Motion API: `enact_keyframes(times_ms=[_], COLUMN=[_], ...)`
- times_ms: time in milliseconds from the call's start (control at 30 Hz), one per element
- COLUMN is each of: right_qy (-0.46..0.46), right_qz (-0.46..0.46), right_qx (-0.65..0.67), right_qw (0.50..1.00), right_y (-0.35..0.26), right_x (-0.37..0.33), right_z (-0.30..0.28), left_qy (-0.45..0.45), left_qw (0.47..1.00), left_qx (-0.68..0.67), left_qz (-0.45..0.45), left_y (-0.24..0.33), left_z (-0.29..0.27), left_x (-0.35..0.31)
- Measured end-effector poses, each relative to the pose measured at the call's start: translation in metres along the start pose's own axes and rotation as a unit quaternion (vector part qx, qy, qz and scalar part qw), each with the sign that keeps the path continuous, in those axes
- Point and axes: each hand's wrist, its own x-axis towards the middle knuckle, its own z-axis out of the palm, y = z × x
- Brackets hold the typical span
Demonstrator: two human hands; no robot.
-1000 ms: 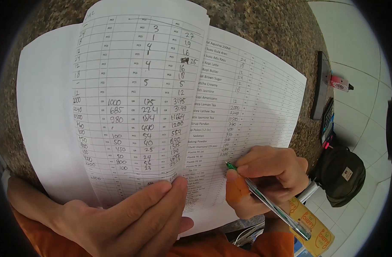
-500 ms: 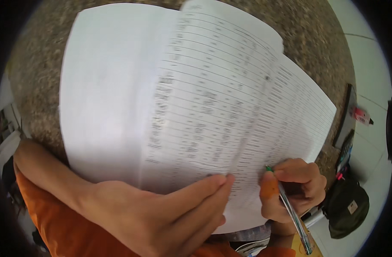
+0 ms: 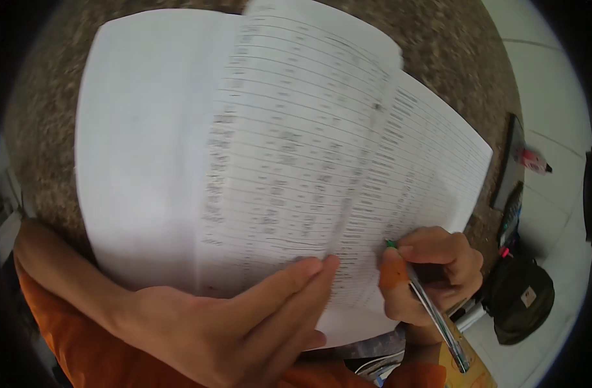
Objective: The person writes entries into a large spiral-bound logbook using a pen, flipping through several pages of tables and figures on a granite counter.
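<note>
My right hand (image 3: 438,275) grips a clear-barrelled pen (image 3: 435,310) with a green tip, which points at lined rows on the right part of the papers. An orange patch (image 3: 393,270) covers part of one finger beside the pen. My left hand (image 3: 225,330) lies across the lower part of the papers, its fingers stretched out and close together. Its fingertips touch the right edge of the middle sheet (image 3: 263,187), printed with ruled rows and columns. A mostly blank white page (image 3: 140,142) spreads to the left, and another ruled sheet (image 3: 438,149) fans out on the right.
The papers lie on a brown speckled tabletop (image 3: 43,129). To the right are a dark flat object (image 3: 508,165), a small red-and-white item (image 3: 535,160) and a dark green pouch (image 3: 519,301). Pale floor tiles (image 3: 548,84) show beyond. Orange fabric (image 3: 69,336) surrounds my left arm.
The papers and both hands appear slightly farther left in the picture, as do the items on the right. The pen stays in my right hand, and my left hand remains on the sheets.
</note>
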Motion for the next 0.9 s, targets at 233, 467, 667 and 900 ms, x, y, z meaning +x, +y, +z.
enact_keyframes(times_ms=[233, 467, 667, 900], right_qy=[0.047, 0.017, 0.02, 0.025], right_qz=[-0.009, -0.003, 0.031, 0.036], right_qx=[0.015, -0.001, 0.06, 0.044], right_qw=[0.999, 1.0, 0.998, 0.998], right_y=[0.005, 0.002, -0.006, -0.005], right_x=[0.003, 0.001, 0.002, -0.003], right_z=[0.007, 0.003, 0.004, 0.006], left_qy=[-0.016, -0.021, -0.01, 0.033], left_qw=[0.998, 0.997, 0.998, 0.995], left_qx=[-0.061, -0.07, -0.059, -0.071], left_qz=[-0.016, -0.021, -0.022, -0.067], left_y=[-0.006, -0.006, -0.003, 0.008], left_z=[-0.001, -0.003, -0.001, 0.018], left_x=[0.008, 0.008, 0.005, 0.009])
